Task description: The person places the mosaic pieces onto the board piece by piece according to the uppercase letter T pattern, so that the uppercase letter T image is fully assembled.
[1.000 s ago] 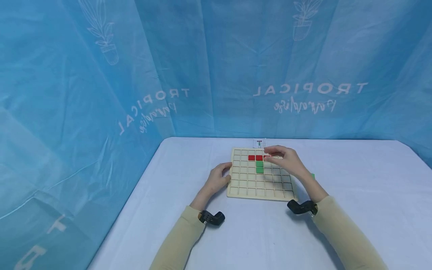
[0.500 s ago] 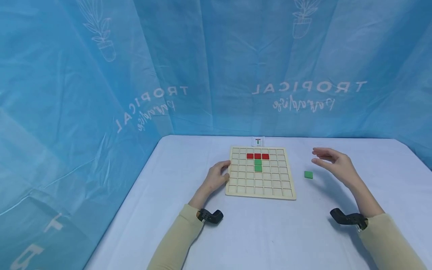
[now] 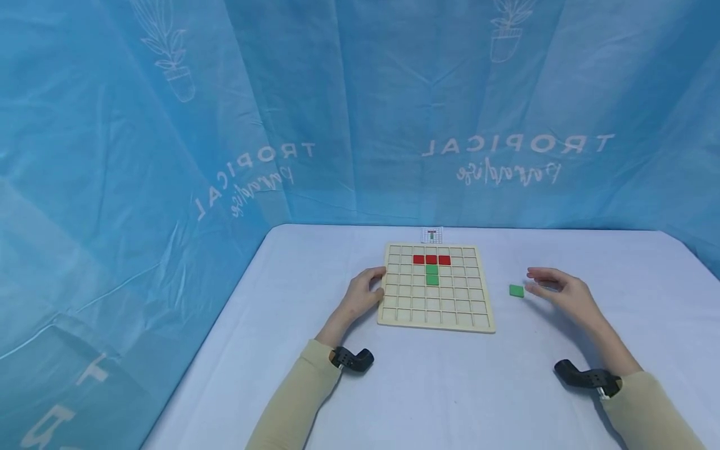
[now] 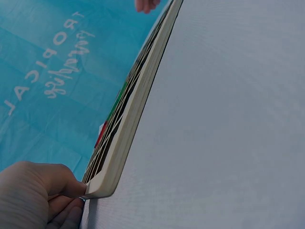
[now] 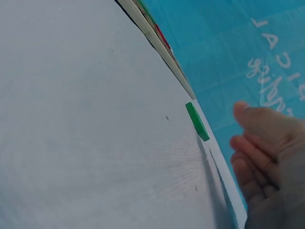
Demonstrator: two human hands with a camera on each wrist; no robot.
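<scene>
A pale wooden grid board (image 3: 410, 317) lies on the table, with three red tiles (image 3: 431, 259) in a row and two green tiles (image 3: 432, 275) in a column below the middle one. At the board's left edge my left hand (image 3: 360, 297) holds on, its thumb against the rim in the left wrist view. A loose green tile (image 3: 516, 290) lies on the cloth right of the board. My right hand (image 3: 565, 297) hovers just right of that tile, fingers bent and apart from the thumb, holding nothing; the right wrist view also shows the tile (image 5: 197, 121) short of the fingertips.
A small printed card (image 3: 432, 235) with a red and green T-shaped pattern lies behind the board. White cloth (image 3: 439, 394) covers the table. A blue curtain (image 3: 382, 112) hangs along the back and left sides.
My right hand has let go of the right-hand red tile on the board and moved right, then lowered beside the loose green tile. The left hand has stayed at the board's edge.
</scene>
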